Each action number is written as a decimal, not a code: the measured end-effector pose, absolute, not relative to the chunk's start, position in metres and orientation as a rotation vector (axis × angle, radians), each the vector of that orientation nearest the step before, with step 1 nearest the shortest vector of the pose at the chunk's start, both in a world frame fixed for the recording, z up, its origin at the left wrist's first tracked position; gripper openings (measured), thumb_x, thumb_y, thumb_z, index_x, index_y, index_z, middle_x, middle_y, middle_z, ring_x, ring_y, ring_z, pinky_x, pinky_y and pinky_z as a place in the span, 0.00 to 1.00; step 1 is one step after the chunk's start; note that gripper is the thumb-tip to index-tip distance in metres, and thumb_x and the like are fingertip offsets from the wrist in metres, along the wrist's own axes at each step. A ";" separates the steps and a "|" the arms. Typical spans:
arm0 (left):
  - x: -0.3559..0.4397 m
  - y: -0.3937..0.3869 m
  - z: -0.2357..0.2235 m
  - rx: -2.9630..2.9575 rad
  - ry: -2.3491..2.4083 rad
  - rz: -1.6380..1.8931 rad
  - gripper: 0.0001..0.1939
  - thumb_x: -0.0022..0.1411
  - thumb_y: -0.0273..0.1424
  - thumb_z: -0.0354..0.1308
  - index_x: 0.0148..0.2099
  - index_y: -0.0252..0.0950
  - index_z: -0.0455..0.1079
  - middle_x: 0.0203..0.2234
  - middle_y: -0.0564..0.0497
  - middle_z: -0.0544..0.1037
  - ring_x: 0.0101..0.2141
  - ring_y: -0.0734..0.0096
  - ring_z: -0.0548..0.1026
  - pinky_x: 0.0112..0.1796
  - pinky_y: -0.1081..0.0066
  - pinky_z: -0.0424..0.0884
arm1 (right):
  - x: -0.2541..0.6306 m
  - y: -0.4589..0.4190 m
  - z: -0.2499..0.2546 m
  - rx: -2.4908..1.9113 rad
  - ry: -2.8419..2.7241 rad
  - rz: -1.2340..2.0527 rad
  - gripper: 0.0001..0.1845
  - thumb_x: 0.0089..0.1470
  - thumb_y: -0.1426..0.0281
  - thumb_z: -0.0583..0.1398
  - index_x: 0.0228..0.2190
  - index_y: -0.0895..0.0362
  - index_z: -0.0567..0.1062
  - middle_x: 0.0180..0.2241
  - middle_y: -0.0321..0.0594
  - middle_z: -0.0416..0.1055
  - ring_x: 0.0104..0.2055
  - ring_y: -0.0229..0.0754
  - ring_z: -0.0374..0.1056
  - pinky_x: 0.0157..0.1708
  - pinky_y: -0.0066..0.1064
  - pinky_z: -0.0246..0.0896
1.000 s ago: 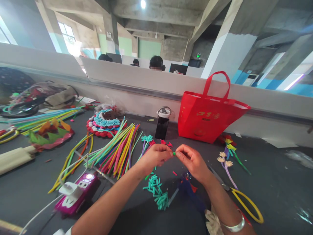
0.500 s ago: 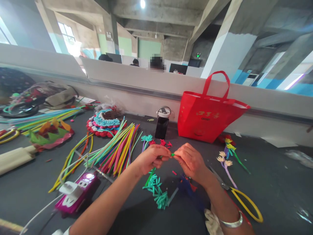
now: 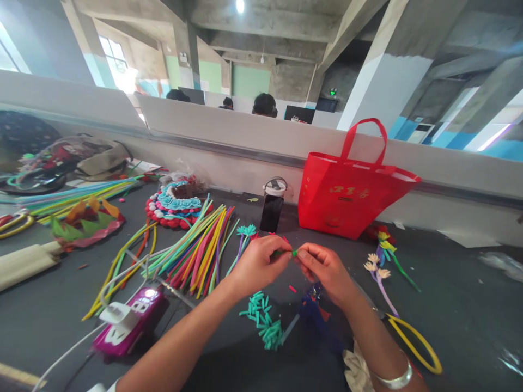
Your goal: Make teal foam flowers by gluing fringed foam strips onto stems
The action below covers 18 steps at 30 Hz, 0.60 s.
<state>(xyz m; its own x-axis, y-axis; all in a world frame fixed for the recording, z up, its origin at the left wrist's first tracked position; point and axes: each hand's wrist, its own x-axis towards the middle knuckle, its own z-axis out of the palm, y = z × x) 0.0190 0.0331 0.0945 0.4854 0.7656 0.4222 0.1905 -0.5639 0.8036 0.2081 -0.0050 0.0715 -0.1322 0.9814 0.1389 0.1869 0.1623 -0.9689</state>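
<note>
My left hand [image 3: 259, 262] pinches a short bit of green pipe cleaner [image 3: 294, 253] between thumb and fingertips. Against its other end, my right hand [image 3: 322, 269] is closed with thumb and forefinger on it. Most of the green stem is hidden by the fingers. Below the hands, cut teal pipe cleaner pieces [image 3: 269, 332] lie in a loose pile. A teal flower [image 3: 246, 231] on thin stems lies just behind my left hand, and red bits show partly behind the knuckles. Dark blue material [image 3: 316, 310] lies under my right forearm.
Pipe cleaners of many colours [image 3: 204, 245] lie to the left, behind a purple power strip [image 3: 126, 324] with a plugged-in charger. A bottle [image 3: 272, 204] and red bag [image 3: 343, 196] stand at the back. Yellow-handled scissors [image 3: 417, 345] and finished flowers [image 3: 378, 267] lie right.
My right hand has turned, its fingers now curling toward the left hand. My left hand has rolled over slightly. The green strand that showed below it is out of sight there.
</note>
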 end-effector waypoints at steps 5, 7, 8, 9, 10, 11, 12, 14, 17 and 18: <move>0.022 0.031 0.096 1.684 0.787 0.934 0.07 0.57 0.33 0.60 0.31 0.34 0.74 0.21 0.55 0.70 0.24 0.76 0.64 0.27 0.74 0.58 | 0.207 -0.011 0.080 -1.196 -1.570 0.939 0.16 0.62 0.57 0.57 0.28 0.55 0.71 0.21 0.29 0.57 0.22 0.34 0.53 0.23 0.27 0.50; 0.022 0.031 0.096 1.471 0.798 0.845 0.09 0.54 0.36 0.62 0.31 0.34 0.72 0.18 0.58 0.65 0.20 0.78 0.59 0.23 0.74 0.52 | 0.206 -0.013 0.084 -1.219 -1.645 0.814 0.15 0.62 0.59 0.57 0.28 0.55 0.71 0.21 0.29 0.57 0.23 0.34 0.53 0.24 0.27 0.50; 0.022 0.032 0.096 1.390 0.798 0.811 0.10 0.53 0.37 0.63 0.31 0.33 0.72 0.18 0.59 0.64 0.19 0.79 0.57 0.22 0.75 0.50 | 0.205 -0.014 0.085 -1.229 -1.676 0.749 0.15 0.63 0.60 0.56 0.28 0.55 0.71 0.21 0.30 0.58 0.23 0.35 0.54 0.24 0.27 0.50; 0.022 0.032 0.097 1.329 0.795 0.783 0.11 0.51 0.37 0.63 0.31 0.33 0.72 0.18 0.59 0.64 0.19 0.80 0.56 0.21 0.75 0.48 | 0.204 -0.015 0.086 -1.238 -1.702 0.685 0.14 0.63 0.61 0.56 0.29 0.55 0.72 0.22 0.30 0.60 0.24 0.35 0.55 0.25 0.27 0.51; 0.022 0.032 0.097 1.285 0.789 0.763 0.12 0.50 0.37 0.64 0.31 0.33 0.71 0.18 0.58 0.65 0.19 0.81 0.56 0.21 0.75 0.47 | 0.202 -0.016 0.086 -1.246 -1.724 0.625 0.13 0.63 0.62 0.56 0.30 0.55 0.72 0.23 0.31 0.62 0.24 0.35 0.57 0.25 0.27 0.52; 0.022 0.033 0.098 1.257 0.781 0.751 0.13 0.49 0.38 0.64 0.31 0.33 0.71 0.18 0.58 0.65 0.18 0.81 0.56 0.21 0.75 0.46 | 0.201 -0.016 0.087 -1.252 -1.742 0.568 0.12 0.63 0.62 0.56 0.30 0.55 0.72 0.24 0.32 0.64 0.25 0.35 0.58 0.26 0.27 0.53; 0.021 0.033 0.098 1.244 0.775 0.745 0.13 0.48 0.38 0.65 0.31 0.33 0.71 0.18 0.58 0.65 0.18 0.81 0.55 0.21 0.75 0.46 | 0.200 -0.017 0.087 -1.253 -1.756 0.515 0.12 0.63 0.63 0.56 0.31 0.55 0.73 0.25 0.33 0.65 0.25 0.36 0.60 0.26 0.27 0.54; 0.020 0.033 0.098 1.254 0.777 0.755 0.13 0.48 0.38 0.64 0.31 0.33 0.71 0.17 0.59 0.63 0.18 0.81 0.54 0.21 0.75 0.46 | 0.199 -0.017 0.086 -1.249 -1.779 0.441 0.11 0.63 0.64 0.56 0.32 0.55 0.73 0.26 0.34 0.68 0.27 0.36 0.62 0.27 0.27 0.57; 0.019 0.034 0.097 1.362 0.806 0.789 0.14 0.50 0.39 0.63 0.31 0.32 0.72 0.17 0.59 0.62 0.19 0.80 0.54 0.21 0.74 0.47 | 0.199 -0.017 0.085 -1.260 -1.793 0.423 0.11 0.63 0.64 0.55 0.32 0.55 0.73 0.27 0.34 0.69 0.28 0.37 0.64 0.29 0.27 0.59; 0.019 0.034 0.097 1.414 0.807 0.794 0.14 0.51 0.39 0.62 0.31 0.32 0.72 0.18 0.59 0.63 0.20 0.80 0.55 0.22 0.74 0.48 | 0.199 -0.016 0.085 -1.273 -1.793 0.437 0.11 0.64 0.64 0.55 0.32 0.55 0.73 0.27 0.34 0.69 0.27 0.37 0.64 0.28 0.27 0.59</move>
<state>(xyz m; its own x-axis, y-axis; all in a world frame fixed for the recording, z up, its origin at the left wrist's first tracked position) 0.0188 0.0337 0.0967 0.5163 0.8563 -0.0094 0.0049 0.0081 1.0000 0.1990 -0.0164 0.0849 -0.0986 0.8893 0.4465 0.5837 0.4151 -0.6978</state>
